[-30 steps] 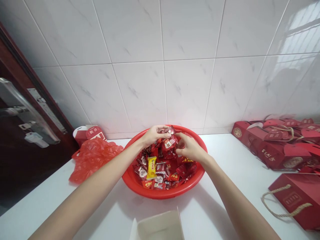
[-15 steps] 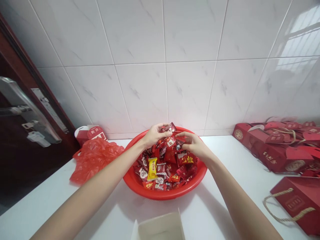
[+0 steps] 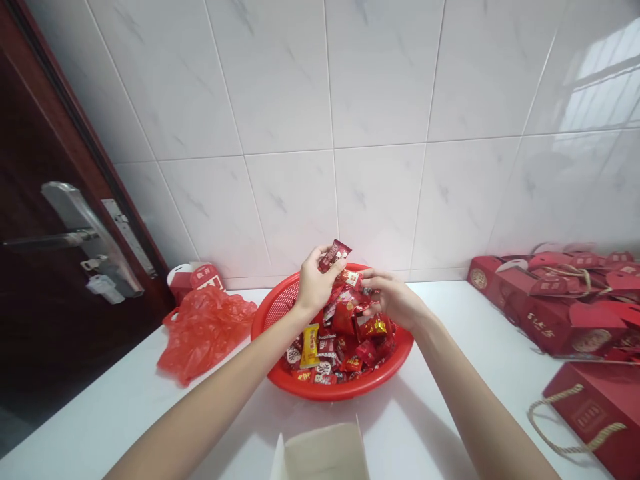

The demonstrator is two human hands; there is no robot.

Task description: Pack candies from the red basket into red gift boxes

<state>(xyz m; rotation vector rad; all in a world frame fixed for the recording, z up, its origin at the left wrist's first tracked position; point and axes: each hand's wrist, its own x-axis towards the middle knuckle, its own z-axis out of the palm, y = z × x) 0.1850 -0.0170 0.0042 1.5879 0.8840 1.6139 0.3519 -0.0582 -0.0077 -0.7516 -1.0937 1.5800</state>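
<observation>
A red plastic basket [image 3: 337, 392] holds a heap of small wrapped candies [image 3: 353, 363], mostly red and maroon. One yellow-wrapped candy [image 3: 310, 347] lies near the front left of the heap. My left hand [image 3: 317, 283] is above the back of the basket, its thumb and fingers closed on a maroon-wrapped candy [image 3: 336, 253]. Over the right side of the heap, my right hand [image 3: 397, 300] has its fingers apart, the tips close to a red and cream packet [image 3: 353, 278]. Whether those fingertips touch a wrapper is hard to see.
In front of the basket stands an open pale box [image 3: 323, 453], cut off by the lower edge. A crumpled red plastic bag [image 3: 207, 333] and a small red-and-white box [image 3: 195, 277] are on the left. Several red gift boxes [image 3: 545, 307] and one with rope handles [image 3: 595, 413] occupy the right.
My left hand has lifted slightly and turned, showing more of the maroon candy. My right hand stays over the heap, its fingers more spread. The view has shifted a little.
</observation>
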